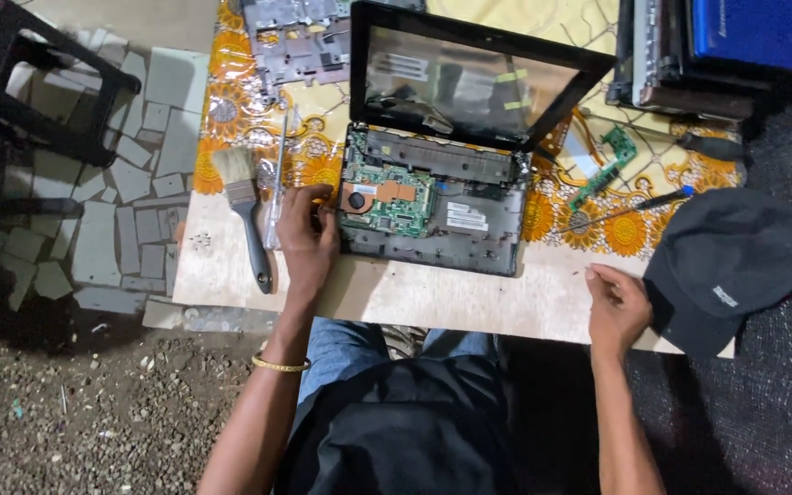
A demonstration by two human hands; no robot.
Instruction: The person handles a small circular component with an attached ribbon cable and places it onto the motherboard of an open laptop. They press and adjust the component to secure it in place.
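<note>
On a pale wooden board (433, 298) set low over the person's knees, an opened laptop (442, 183) lies with its keyboard cover off, the green circuit board (387, 197) and a copper-coloured heat plate (394, 191) exposed in the left half of the base. A white rectangular label (466, 217) sits on the dark plastic to the right of the circuit board; its print is too small to tell. The screen stands tilted back, a strip of yellowish tape near its right side.

The left hand (307, 240) rests at the laptop's left edge, fingers curled and touching the casing; whether it pinches anything cannot be told. Just beside it on the left lie a clear-handled screwdriver (277, 192) and a paintbrush (245, 215) with a black handle and pale bristles.

The right hand (618, 307) rests loosely curled and empty on the board's right end, well apart from the laptop and near a dark cap (731, 266) bearing a small white patch. Between them and the screen lie a small green circuit strip (605, 165) and a blue-tipped screwdriver (639, 203) on a yellow sunflower-patterned cloth (222, 101). A stack of closed laptops (717, 55) stands at the upper right, the top one blue.
</note>
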